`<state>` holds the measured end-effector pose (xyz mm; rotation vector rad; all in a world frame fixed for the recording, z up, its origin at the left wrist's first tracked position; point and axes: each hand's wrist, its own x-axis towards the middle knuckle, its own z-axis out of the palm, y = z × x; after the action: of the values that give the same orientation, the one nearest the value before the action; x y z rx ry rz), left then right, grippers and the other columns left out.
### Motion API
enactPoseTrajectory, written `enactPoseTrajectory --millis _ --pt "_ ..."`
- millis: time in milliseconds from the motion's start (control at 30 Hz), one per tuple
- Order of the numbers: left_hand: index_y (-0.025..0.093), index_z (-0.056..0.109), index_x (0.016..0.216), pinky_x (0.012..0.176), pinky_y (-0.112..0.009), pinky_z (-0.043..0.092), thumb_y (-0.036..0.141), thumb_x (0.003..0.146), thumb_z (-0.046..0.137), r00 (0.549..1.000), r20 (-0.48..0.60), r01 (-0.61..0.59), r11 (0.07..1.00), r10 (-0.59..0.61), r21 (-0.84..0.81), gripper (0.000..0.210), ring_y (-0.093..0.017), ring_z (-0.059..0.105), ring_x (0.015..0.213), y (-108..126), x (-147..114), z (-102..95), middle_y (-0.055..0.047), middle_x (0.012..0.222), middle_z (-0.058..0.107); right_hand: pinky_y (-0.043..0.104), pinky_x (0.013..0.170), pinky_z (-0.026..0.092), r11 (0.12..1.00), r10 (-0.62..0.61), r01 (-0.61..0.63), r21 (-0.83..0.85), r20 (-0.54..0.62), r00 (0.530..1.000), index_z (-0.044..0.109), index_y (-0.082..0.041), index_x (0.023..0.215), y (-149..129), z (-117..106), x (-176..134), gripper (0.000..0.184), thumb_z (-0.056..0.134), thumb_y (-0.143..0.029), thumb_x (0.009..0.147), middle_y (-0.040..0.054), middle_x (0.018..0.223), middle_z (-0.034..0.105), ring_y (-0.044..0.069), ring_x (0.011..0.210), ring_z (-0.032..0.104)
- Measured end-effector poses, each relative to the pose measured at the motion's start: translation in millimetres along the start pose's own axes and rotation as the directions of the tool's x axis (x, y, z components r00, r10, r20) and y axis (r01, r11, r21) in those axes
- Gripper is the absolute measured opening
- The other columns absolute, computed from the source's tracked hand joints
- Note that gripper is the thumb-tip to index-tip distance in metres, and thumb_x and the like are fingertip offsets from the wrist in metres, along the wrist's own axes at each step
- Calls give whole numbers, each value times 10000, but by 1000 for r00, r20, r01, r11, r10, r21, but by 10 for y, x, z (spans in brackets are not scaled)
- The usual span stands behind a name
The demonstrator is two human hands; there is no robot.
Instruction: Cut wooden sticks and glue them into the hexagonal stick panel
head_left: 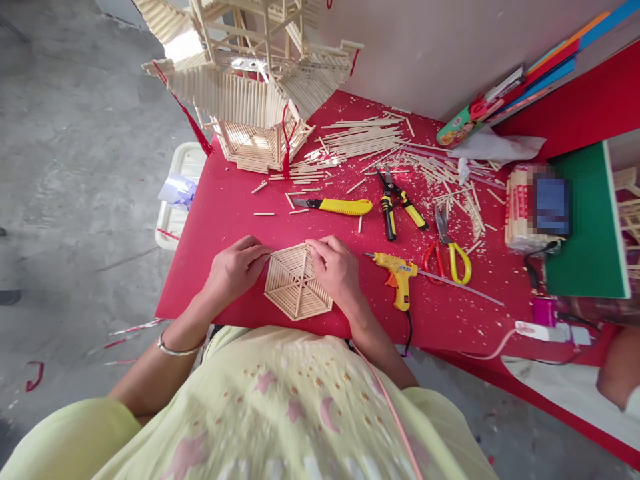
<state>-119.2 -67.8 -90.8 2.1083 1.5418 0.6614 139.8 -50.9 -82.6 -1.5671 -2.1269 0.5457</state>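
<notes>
A hexagonal panel made of thin wooden sticks lies near the front edge of the red table. My left hand pinches at its upper left corner, fingers closed. At the upper right corner my right hand is closed on the panel's rim between thumb and fingers. Right of that hand rests a yellow glue gun. A yellow utility knife lies beyond my hands, with black-and-yellow pliers beside it. Scissors with red and yellow handles lie farther right.
A tiered stick-built model tower with red tassels stands at the back left. Loose sticks and chips litter the red tabletop. A bundle of sticks sits at right near a green board. Another person's arm shows at right.
</notes>
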Motion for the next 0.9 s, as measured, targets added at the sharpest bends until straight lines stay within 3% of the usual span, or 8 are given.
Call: enactPoseTrajectory --millis 900 --pt "196 789 1057 692 -259 491 293 1045 529 999 23 25 999 -24 -27 278 -162 683 820 69 7 -32 -67 1008 729 304 876 499 1000 6 -6 -26 28 1000 749 -292 1322 -29 -24 -2 332 538 -241 1070 56 1111 718 208 1055 659"
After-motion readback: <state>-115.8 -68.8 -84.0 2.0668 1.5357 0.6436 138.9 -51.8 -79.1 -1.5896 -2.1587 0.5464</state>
